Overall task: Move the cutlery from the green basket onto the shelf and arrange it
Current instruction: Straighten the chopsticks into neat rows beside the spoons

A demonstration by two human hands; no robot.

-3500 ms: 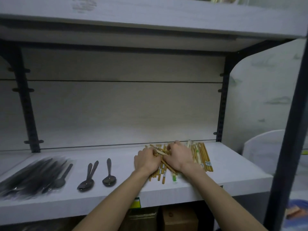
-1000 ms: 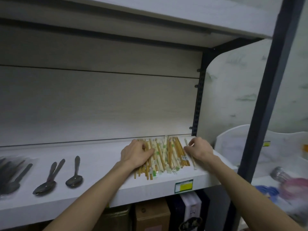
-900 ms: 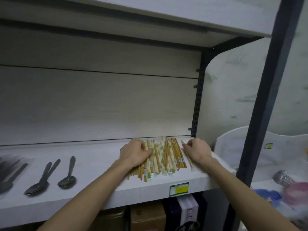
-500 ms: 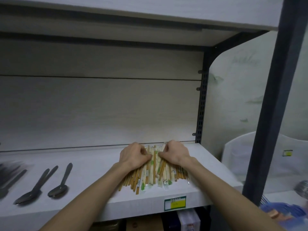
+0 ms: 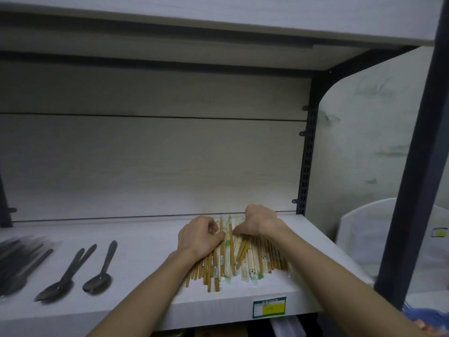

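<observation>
On the pale shelf (image 5: 145, 242), three dark spoons (image 5: 73, 271) are laid beside a blurred pile at far left. Rightwards, dozens of tan and white-wrapped chopsticks (image 5: 233, 259) are fanned out, pinched by the curled left hand (image 5: 198, 237) and right hand (image 5: 261, 221).

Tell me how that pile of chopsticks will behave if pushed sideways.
The chopsticks look thin and round, so they would probably roll and fan out. Several sit in smooth wrappers, so likely slippery. Both the left hand and right hand bracket them, suggesting they scatter easily.
</observation>
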